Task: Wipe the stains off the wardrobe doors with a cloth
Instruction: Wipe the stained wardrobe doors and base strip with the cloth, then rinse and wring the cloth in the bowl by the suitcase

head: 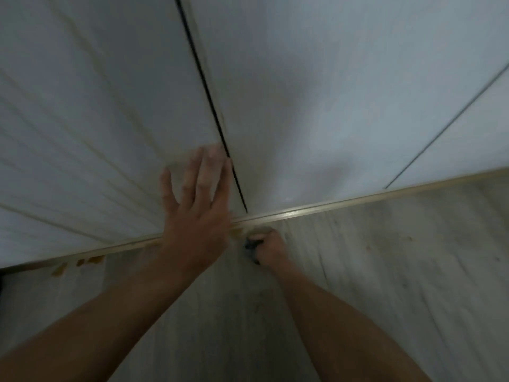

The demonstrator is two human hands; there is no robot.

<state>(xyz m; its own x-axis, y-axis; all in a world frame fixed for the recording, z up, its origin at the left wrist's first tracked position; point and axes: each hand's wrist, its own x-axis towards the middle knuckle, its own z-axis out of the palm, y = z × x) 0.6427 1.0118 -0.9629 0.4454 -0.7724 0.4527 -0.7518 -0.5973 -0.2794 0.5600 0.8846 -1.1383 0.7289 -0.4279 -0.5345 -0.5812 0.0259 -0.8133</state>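
White wardrobe doors [110, 106] fill the upper view, split by a dark vertical gap [209, 106]. My left hand [195, 205] presses flat on the left door's bottom corner, fingers straight and spread, beside the gap. My right hand [268, 248] is lower, just under the doors' bottom edge, fingers curled round a small dark cloth [251, 248], of which only a scrap shows. The frame is blurred.
A pale trim strip [358, 201] runs along the bottom of the doors. Below it lies grey wood-grain floor [385, 271]. Yellowish-brown stains [91, 261] dot the floor by the trim at left. A second door seam [440, 128] runs at right.
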